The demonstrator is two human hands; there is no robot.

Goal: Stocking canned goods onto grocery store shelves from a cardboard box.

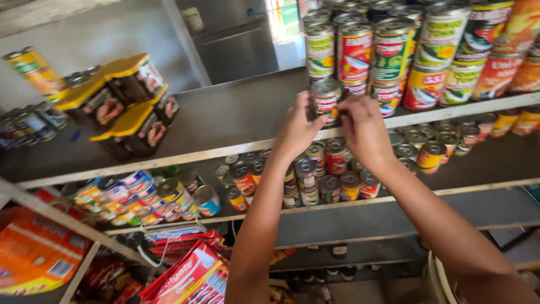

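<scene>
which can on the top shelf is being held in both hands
The small can at the shelf's front edge, left of the stacked cans; the left hand and right hand grip it, the rest stand untouched.

Top shelf (225,121): grey board with pale front edge, tilted in the head view. On it, right: stacked cans (394,50), two tiers, red, green and yellow labels. Left: dark boxes with yellow lids (126,101), piled; beside them a row of small tins (28,126) and one yellow can (36,70). Middle stretch bare. Second shelf (495,160): small round tins (326,174) clustered at centre, more at right (444,141), colourful cans lying on their sides (135,194) at left. Lower shelf (394,217): grey, contents unclear
</scene>
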